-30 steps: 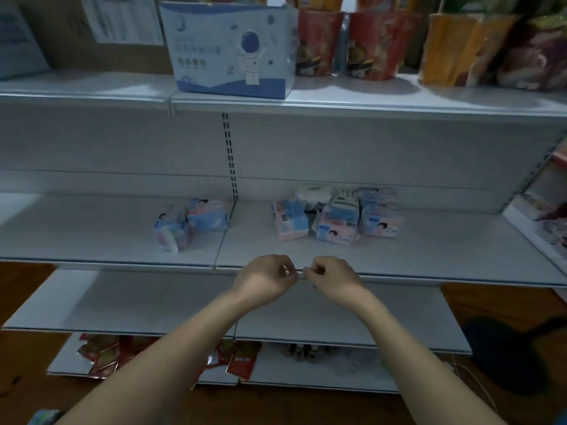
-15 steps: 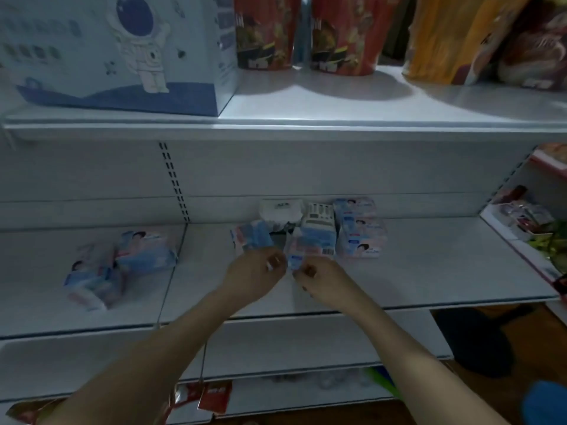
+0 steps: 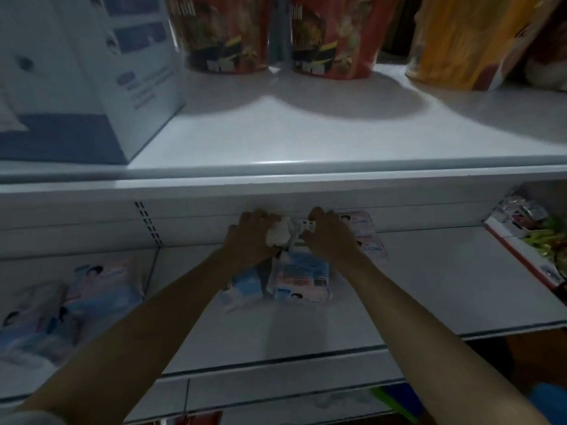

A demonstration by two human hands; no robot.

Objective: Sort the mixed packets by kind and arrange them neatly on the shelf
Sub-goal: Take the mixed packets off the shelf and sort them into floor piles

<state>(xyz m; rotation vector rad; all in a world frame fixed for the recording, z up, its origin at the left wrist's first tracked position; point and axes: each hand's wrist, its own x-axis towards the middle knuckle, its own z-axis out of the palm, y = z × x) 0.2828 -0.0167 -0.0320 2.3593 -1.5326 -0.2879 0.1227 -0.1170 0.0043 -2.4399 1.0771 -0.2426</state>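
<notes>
The left hand [image 3: 250, 236] curls round a white packet [image 3: 278, 234] and the right hand [image 3: 329, 237] grips a barcoded packet [image 3: 305, 226], both near the back wall of the middle shelf [image 3: 429, 289]. Both forearms reach straight in. No writing is legible. Two pink packets [image 3: 363, 237] lie beside the right hand; a blue-pink packet [image 3: 300, 279] lies nearer the front edge.
</notes>
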